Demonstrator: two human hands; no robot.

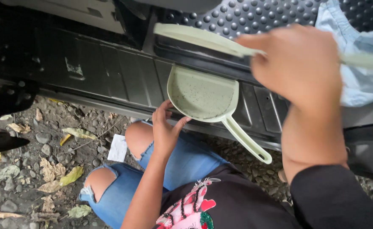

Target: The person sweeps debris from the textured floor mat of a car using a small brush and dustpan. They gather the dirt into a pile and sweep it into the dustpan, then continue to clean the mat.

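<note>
A pale green dustpan [201, 95] lies flat on the dark door sill [110, 72] of a car, speckled with dirt, its long handle pointing down-right off the sill. My left hand [166, 129] grips the pan's lower-left rim with thumb and fingers. My right hand [299, 63] is closed around a pale green brush [195, 37] held above the pan. The brush's flat head reaches left over the edge of the black studded floor mat [246, 15], and its handle sticks out to the right.
A light blue cloth [356, 55] lies on the car floor at the upper right. Below the sill is gravel ground [33, 161] with dry leaves and a white paper scrap [118, 147]. My knees in torn blue jeans [186, 163] are bent close to the sill.
</note>
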